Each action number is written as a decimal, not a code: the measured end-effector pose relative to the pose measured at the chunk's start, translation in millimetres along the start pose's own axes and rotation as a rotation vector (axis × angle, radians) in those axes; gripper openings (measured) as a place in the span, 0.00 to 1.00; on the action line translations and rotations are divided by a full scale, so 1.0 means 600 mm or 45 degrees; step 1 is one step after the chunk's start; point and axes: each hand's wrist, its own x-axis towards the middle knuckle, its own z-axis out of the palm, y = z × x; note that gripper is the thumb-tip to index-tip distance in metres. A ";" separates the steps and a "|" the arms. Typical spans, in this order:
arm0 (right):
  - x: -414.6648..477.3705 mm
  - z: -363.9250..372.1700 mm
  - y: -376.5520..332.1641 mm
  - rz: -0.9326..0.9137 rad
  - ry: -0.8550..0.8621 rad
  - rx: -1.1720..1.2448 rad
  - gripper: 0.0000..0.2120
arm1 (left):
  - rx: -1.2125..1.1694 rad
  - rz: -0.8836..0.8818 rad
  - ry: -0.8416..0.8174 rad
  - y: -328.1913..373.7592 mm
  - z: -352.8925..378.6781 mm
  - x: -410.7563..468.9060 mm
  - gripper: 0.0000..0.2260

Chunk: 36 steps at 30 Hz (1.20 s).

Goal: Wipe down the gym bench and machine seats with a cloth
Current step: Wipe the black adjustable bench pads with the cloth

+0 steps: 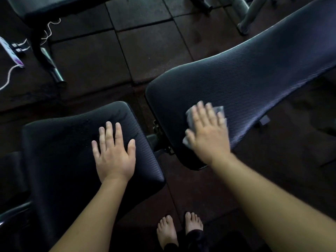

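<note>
Cloth (218, 111), grey & crumpled, is pressed flat onto the back pad (254, 73) near its lower end. It is mostly covered by the right hand (207, 131), whose fingers are laid straight & slightly spread on top. Nothing is pinched; cloth corners are seen past the fingertips & below the thumb. Hand & cloth are blurred. Seat pad (63, 142) is set just left of the back pad, w/ a narrow gap & hinge hardware btwn them. Left hand (114, 153) is rested palm-down on the seat pad, fingers straight & spread, nothing held. Faint wet-looking specks are seen on the seat pad ahead of those fingers. Bare feet (167, 231) are planted on the floor, nearer the person than the back pad's lower end. Dark floor tiles (145, 42) are laid out left of & beyond the back pad. Power strip (11, 51) w/ white cables plugged in is lying far left of the back pad, beside a frame leg (49, 60) of a second bench.
</note>
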 end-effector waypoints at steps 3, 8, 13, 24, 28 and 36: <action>-0.084 0.010 0.002 -0.393 -0.064 -0.049 0.34 | 0.004 -0.001 0.009 -0.002 0.000 -0.001 0.31; 0.031 -0.026 0.137 -0.244 -0.018 -0.025 0.34 | -0.020 -0.002 0.014 -0.001 -0.001 0.000 0.33; 0.079 -0.026 0.059 0.144 -0.003 0.051 0.35 | -0.030 -0.011 0.021 0.000 -0.002 0.001 0.33; 0.121 -0.043 0.120 -0.215 -0.013 0.015 0.36 | -0.031 -0.024 0.013 0.000 0.001 0.002 0.33; 0.181 -0.041 0.038 0.029 -0.038 0.069 0.36 | -0.030 -0.017 0.023 0.000 0.001 0.001 0.32; 0.080 -0.005 0.009 -0.857 -0.151 -0.046 0.34 | -0.032 -0.022 0.016 0.000 0.002 0.000 0.32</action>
